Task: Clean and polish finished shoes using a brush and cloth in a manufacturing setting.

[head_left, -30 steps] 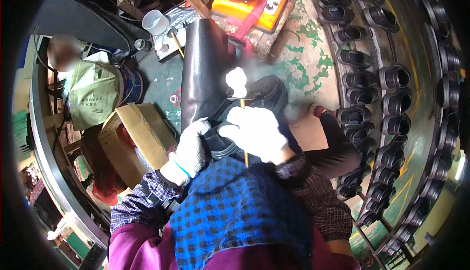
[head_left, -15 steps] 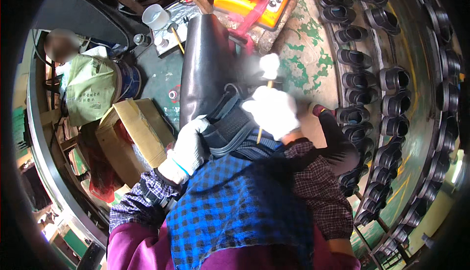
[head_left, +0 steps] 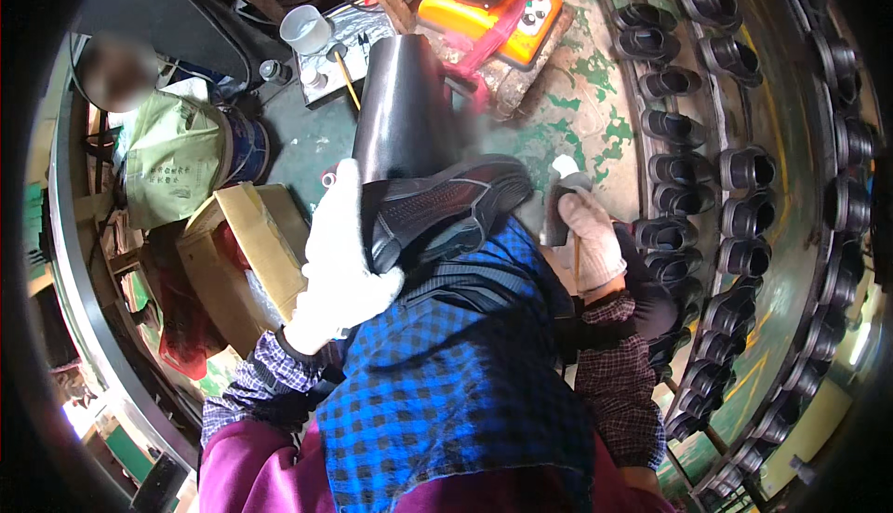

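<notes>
A black shoe [head_left: 456,201] lies on its side over my lap, toe to the right, with its sole edge and tread partly showing. My left hand [head_left: 339,257], in a white glove, grips its heel end, fingers stretched along the far side and thumb on the near side. Off to the right of the toe, my gloved right hand [head_left: 591,234] is closed round a thin wooden stick [head_left: 577,257] with a white tip [head_left: 564,167]. A dark piece [head_left: 556,215] also shows at those fingers; its kind is unclear. Blue checked cloth [head_left: 446,373] covers my lap.
Just beyond the shoe stands a black rounded post [head_left: 400,104]. A tray [head_left: 344,34] holds a clear cup [head_left: 304,29]. Cardboard box [head_left: 256,243] at left; orange machine [head_left: 502,20] at the far side; racks of black shoes [head_left: 679,127] on the right.
The shoe has turned from opening-up onto its side, toe now to the right. My right hand has moved right, away from it, with the stick. My left hand has shifted to the heel.
</notes>
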`<state>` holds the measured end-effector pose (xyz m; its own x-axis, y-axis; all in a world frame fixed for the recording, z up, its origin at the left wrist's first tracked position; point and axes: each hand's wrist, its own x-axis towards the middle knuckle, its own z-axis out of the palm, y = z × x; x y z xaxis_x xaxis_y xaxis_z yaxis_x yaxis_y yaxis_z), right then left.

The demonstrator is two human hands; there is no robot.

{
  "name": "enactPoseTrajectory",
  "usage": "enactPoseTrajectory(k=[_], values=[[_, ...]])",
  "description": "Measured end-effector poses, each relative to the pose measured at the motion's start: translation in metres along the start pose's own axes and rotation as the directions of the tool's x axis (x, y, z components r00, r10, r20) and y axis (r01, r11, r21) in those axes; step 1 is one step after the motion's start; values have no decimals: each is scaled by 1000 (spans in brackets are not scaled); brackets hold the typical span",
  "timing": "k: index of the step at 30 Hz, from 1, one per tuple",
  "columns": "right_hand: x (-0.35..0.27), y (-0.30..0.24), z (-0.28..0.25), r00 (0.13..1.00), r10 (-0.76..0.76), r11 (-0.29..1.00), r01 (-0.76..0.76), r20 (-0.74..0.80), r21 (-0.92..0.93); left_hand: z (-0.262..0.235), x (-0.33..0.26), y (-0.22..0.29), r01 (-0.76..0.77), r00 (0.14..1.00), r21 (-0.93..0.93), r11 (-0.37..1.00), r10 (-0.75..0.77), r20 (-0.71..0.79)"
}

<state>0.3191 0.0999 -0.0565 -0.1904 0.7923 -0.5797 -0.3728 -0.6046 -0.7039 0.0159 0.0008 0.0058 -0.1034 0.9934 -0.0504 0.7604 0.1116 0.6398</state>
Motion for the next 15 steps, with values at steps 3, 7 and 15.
enactPoseTrajectory(k=[3, 7, 15], values=[[1, 0, 22, 995, 37, 995, -28, 90, -99, -3, -5, 4, 51, 999, 21, 998, -51, -9], [11, -16, 53, 969, 32, 825, 113, 246, -554, 2, -12, 4, 13, 1000, 41, 999, -12, -29], [12, 23, 124, 806, -187, 103, 585, 562, -805, 11, -22, -10, -183, 980, 124, 975, 190, -53]])
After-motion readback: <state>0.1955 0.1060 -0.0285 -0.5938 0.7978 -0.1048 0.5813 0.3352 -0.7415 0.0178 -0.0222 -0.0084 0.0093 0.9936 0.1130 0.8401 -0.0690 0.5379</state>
